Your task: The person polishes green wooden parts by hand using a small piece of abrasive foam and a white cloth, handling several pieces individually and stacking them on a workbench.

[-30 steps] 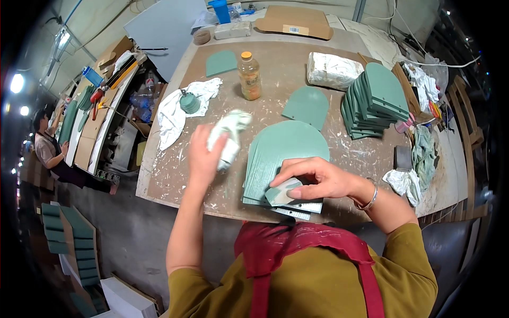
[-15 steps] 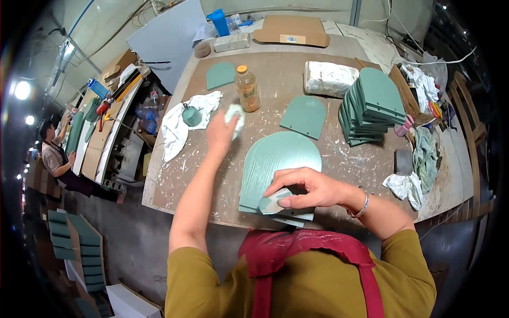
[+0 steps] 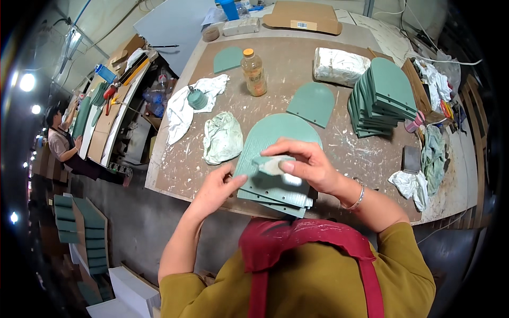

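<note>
A short stack of green round-topped panels (image 3: 281,127) lies at the table's near edge, small holes along the straight side. Over the top panel my right hand (image 3: 318,170) grips a small pale block (image 3: 271,165) with green stains, like a sanding sponge, between thumb and fingers. My left hand (image 3: 213,191) is at the stack's left edge, thumb and forefinger apart, with nothing visible in it; whether it touches the panel I cannot tell. Beyond it lies a crumpled, green-stained cloth (image 3: 222,139).
A taller stack of green panels (image 3: 389,87) stands at the right, near a white wrapped block (image 3: 341,66). One loose panel (image 3: 313,103) lies between. Farther back are a yellow-capped bottle (image 3: 254,74) and a green jar (image 3: 196,98) on white cloth. Another person (image 3: 61,140) works far left.
My left hand has let go of the crumpled cloth and come back to the stack's left edge. My right hand has raised the block and moved it slightly away from me. The view has shifted.
</note>
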Tool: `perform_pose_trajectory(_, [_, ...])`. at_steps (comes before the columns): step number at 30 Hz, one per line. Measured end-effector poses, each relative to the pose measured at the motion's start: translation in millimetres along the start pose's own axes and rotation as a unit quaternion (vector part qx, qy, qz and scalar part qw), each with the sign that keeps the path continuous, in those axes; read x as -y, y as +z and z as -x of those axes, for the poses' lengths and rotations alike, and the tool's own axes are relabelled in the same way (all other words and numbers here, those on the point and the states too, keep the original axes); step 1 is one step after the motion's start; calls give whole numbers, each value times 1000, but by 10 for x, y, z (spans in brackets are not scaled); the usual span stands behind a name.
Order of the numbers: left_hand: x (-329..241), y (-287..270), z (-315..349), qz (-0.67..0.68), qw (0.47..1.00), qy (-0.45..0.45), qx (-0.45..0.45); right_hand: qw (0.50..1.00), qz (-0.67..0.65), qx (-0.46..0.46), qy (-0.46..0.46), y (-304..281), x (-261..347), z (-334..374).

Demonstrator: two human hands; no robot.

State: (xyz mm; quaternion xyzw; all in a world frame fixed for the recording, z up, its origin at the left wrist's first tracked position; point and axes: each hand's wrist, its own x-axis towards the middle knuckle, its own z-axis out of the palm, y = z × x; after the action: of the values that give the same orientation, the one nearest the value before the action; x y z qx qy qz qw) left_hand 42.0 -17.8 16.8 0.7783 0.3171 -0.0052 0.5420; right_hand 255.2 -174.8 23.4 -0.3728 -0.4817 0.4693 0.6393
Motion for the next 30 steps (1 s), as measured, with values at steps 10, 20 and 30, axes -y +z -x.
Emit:
perform_pose_trajectory(10, [-122,-94,-86,239,970,-48,-15,967,-136,-209,-57,-422,220,365])
perform_pose_trajectory(20, [89,-190,182,199,979,-47,1,949,-109,-292,-50,-1081,7,-143])
perform_pose_trajectory(30, [-985,-102,218,-128,902,335,-239,906,-312,-282,50,-1343,-324,-440])
